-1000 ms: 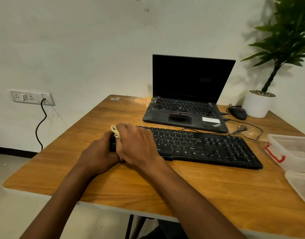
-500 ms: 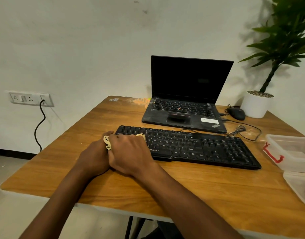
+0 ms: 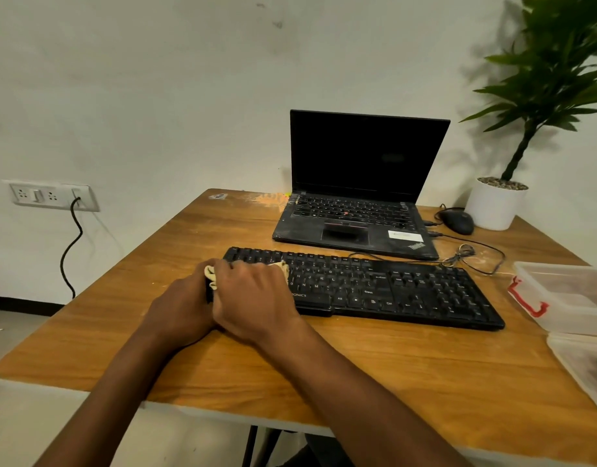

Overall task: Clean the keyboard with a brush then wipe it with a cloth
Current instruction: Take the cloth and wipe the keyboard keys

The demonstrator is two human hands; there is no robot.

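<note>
Centre frame: the right hand (image 3: 253, 298) clasps the bunched cloth (image 3: 210, 272) on the keyboard (image 3: 391, 288), at its left end. The left hand (image 3: 179, 308) adjoins; its grip cannot be told. The keyboard's long axis runs rightward across the tabletop (image 3: 357, 365).

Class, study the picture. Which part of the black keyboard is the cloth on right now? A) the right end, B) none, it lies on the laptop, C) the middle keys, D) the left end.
D: the right hand holds the pale cloth down on the left end of the keyboard, and the rest of the keys lie uncovered.
</note>
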